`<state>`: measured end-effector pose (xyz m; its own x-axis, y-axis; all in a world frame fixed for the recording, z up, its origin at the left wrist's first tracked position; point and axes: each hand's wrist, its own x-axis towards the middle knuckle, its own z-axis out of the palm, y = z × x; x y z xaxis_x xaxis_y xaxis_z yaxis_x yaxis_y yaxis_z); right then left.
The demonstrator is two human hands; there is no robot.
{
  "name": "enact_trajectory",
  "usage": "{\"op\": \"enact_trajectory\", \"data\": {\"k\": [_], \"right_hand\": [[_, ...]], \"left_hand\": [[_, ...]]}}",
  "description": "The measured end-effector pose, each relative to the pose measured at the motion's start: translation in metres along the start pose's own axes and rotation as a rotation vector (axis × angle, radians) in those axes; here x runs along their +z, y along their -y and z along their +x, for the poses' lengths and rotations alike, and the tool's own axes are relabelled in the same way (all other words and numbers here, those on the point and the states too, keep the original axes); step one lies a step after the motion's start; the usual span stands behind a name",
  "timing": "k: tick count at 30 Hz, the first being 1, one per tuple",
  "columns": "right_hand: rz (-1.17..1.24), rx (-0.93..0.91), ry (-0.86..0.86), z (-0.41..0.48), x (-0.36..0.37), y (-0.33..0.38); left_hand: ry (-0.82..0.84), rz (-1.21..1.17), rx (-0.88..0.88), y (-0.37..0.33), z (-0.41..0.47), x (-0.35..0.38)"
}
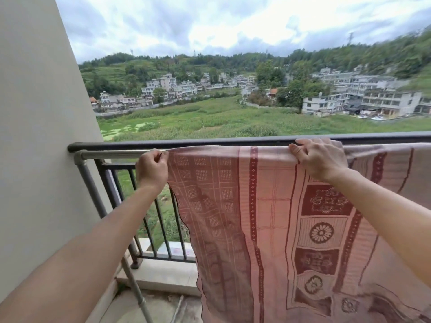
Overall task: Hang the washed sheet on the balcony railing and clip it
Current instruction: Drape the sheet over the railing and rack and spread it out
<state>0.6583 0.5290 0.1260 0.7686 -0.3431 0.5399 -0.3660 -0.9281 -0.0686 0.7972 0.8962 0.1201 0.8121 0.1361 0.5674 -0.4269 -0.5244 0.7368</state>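
A pink sheet [268, 206] with dark red patterns hangs over a grey metal bar [109, 155] that runs just inside the dark balcony railing [210, 142]. It drapes down toward the floor. My left hand [152, 167] pinches the sheet's left top corner at the bar. My right hand [319, 158] grips the folded top edge further right, fingers curled over the bar. No clip is in view.
A pale wall [35, 136] stands close on the left, where the railing and bar end. Dark vertical balusters [149, 217] fill the gap below. The concrete floor [163, 306] lies at the bottom. Fields and houses lie far beyond.
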Motion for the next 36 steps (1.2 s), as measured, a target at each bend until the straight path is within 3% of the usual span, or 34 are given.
{"op": "enact_trajectory", "data": {"k": [4, 12, 18, 25, 27, 30, 36], "right_hand": [[0.09, 0.077, -0.084, -0.012, -0.005, 0.015], [0.037, 0.196, -0.082, 0.005, -0.01, 0.015], [0.05, 0.196, 0.025, 0.05, 0.042, 0.09], [0.08, 0.261, 0.164, 0.091, 0.109, 0.131], [0.109, 0.29, 0.178, 0.099, 0.114, 0.122], [0.14, 0.344, 0.199, 0.096, 0.126, 0.101], [0.151, 0.561, 0.311, 0.059, 0.138, 0.014]], "left_hand": [[-0.066, 0.088, 0.158, -0.009, 0.035, -0.024], [-0.254, 0.094, 0.122, 0.033, 0.111, 0.0], [-0.221, 0.164, -0.024, 0.11, 0.18, -0.006], [-0.016, 0.229, -0.09, 0.162, 0.201, 0.038], [-0.041, 0.23, 0.027, 0.154, 0.207, 0.06], [-0.022, 0.203, 0.374, 0.12, 0.201, 0.102], [0.319, 0.174, 0.779, 0.035, 0.146, 0.219]]}}
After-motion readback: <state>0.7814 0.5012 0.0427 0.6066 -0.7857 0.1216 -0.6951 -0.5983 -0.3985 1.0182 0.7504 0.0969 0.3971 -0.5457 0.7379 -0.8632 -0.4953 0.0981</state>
